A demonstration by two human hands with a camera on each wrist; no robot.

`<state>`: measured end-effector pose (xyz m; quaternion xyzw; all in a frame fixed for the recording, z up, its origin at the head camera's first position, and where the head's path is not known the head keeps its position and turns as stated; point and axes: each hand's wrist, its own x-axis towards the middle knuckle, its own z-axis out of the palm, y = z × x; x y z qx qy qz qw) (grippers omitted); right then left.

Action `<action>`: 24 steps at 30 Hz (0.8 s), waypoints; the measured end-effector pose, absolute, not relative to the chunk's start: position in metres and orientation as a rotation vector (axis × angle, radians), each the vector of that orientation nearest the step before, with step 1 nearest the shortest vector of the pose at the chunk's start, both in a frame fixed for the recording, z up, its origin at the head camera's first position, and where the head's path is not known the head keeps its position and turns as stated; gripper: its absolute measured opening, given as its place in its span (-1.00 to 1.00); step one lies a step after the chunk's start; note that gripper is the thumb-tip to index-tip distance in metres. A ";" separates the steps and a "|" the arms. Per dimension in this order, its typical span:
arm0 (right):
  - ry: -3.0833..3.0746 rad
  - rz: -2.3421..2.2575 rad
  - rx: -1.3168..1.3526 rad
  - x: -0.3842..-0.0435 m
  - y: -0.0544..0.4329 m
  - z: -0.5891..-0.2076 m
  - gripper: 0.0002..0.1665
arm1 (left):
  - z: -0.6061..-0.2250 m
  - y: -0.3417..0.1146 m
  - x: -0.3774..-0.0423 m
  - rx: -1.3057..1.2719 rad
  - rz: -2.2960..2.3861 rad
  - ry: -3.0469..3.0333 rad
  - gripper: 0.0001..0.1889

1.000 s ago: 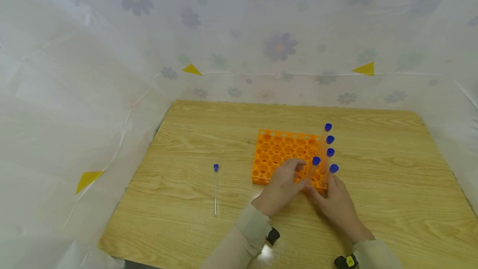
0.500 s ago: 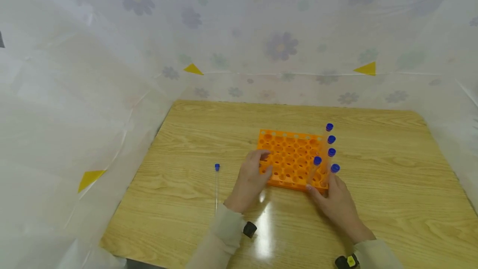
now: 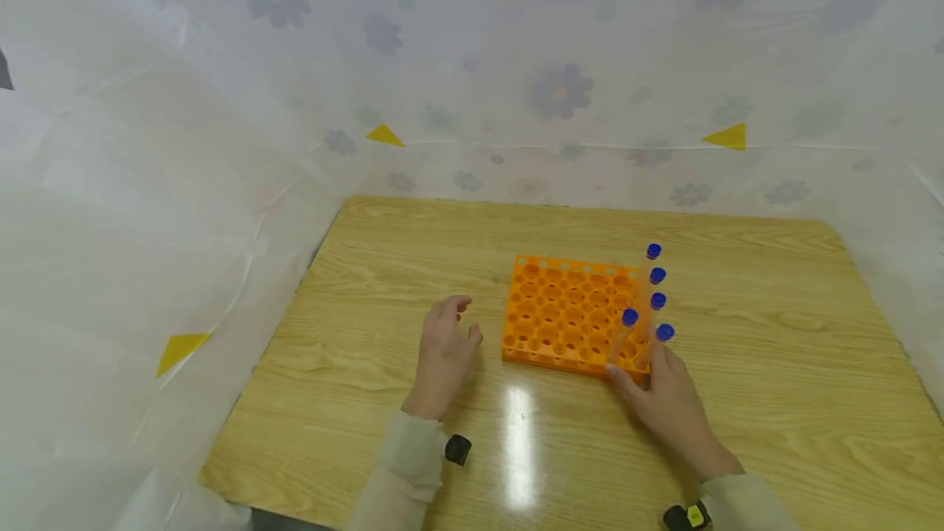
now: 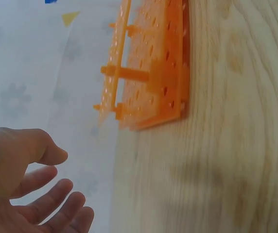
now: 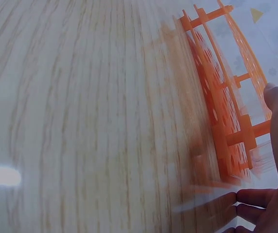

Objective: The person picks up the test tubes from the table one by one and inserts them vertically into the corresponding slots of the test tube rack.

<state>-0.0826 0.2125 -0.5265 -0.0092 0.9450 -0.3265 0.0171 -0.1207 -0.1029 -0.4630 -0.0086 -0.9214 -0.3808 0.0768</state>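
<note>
An orange test tube rack [image 3: 564, 314] stands on the table, its round holes facing up. Several clear test tubes with blue caps [image 3: 658, 301] stand along its right end, and one more blue-capped tube [image 3: 629, 317] sits one column further left. My right hand [image 3: 674, 408] grips the rack's near right corner, thumb on the front edge and fingers round the end. Left of the rack, apart from it, my left hand [image 3: 442, 355] is in the air with loosely bent fingers and nothing in it. The lone tube seen earlier is hidden around this hand.
The wooden table [image 3: 354, 433] is backed by a white flowered sheet [image 3: 472, 64], which also hangs along the sides. Yellow triangular markers [image 3: 726, 137] are stuck on the sheet. Each wrist carries a small black device [image 3: 457, 450].
My left hand has left the tube at the rack's front right and moved left, past the rack, over the spot where the lone tube lay. My right hand has stayed at the corner.
</note>
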 end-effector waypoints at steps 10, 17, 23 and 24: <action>2.921 -1.010 -0.022 -0.082 0.213 -0.526 0.21 | -0.472 -0.127 -0.114 0.132 -0.988 -2.816 -0.58; 2.896 -1.005 -0.003 -0.082 0.213 -0.525 0.21 | -0.479 -0.134 -0.105 0.195 -0.903 -2.868 -0.55; 2.903 -0.999 -0.004 -0.081 0.212 -0.524 0.21 | -0.483 -0.138 -0.101 0.314 -0.818 -2.980 -0.46; 2.903 -1.002 -0.005 -0.081 0.212 -0.524 0.21 | -0.483 -0.138 -0.101 0.333 -0.800 -2.997 -0.45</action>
